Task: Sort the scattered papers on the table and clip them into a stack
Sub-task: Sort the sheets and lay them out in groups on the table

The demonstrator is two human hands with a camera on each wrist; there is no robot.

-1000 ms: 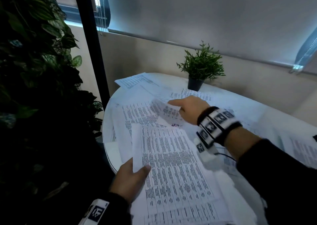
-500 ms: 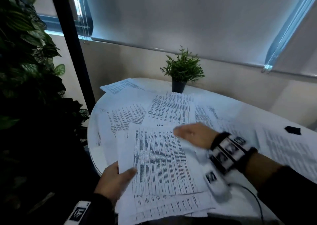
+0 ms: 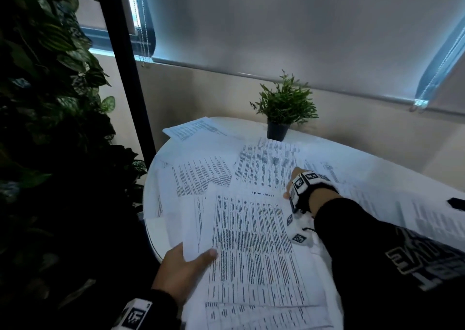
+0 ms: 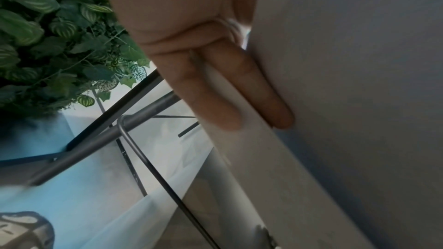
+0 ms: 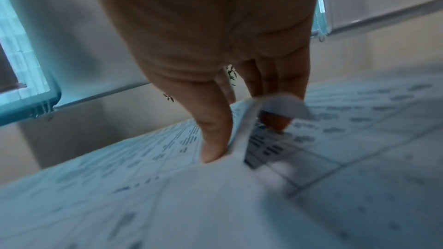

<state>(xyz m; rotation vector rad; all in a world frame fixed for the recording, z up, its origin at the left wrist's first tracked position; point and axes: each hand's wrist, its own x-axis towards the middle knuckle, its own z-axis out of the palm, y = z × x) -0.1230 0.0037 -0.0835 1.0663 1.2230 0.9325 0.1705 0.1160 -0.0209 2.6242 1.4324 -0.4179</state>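
A white round table [image 3: 156, 239] stands beside a wall of dark green foliage [image 3: 45, 128] and a black post [image 3: 125, 65], with a drawn roller blind [image 3: 302, 28] behind it. Printed sheets cover most of the table: loose papers [image 3: 201, 176] lie overlapping across its middle and far side, and more spread toward the right edge. Nearest the person, a gathered stack of papers [image 3: 254, 251] juts over the table's near rim. The left hand [image 3: 181, 272] holds this stack at its left edge, thumb on top and fingers [image 4: 254, 86] straight underneath. The right hand [image 3: 293, 181], a marker-printed band on its wrist, reaches to a sheet [image 5: 275, 105] beyond the stack and pinches its curled-up corner between thumb and fingers. A small potted plant [image 3: 284, 108] stands at the table's far side. A small black object [image 3: 455, 204], too indistinct to identify, lies on papers at the right.
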